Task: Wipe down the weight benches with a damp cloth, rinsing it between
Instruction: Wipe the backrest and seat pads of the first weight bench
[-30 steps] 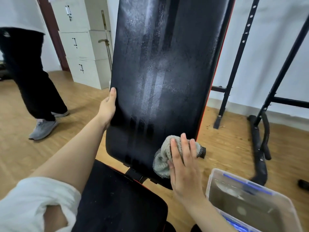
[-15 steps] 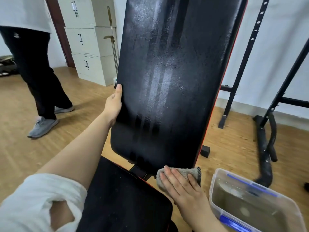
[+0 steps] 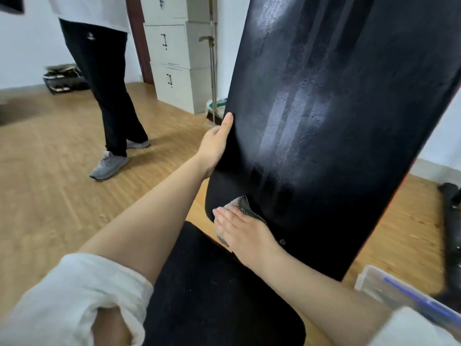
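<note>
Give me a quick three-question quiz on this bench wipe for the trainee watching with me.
1. True or false: the right hand presses the cloth with flat fingers against the lower left corner of the upright backrest pad.
2. What is the left hand doing? A) gripping the pad's left edge, B) holding a spray bottle, C) hanging idle.
3. Fill in: the clear plastic tub stands on the person's ___ side.
Key: 1 true; 2 A; 3 right.
</note>
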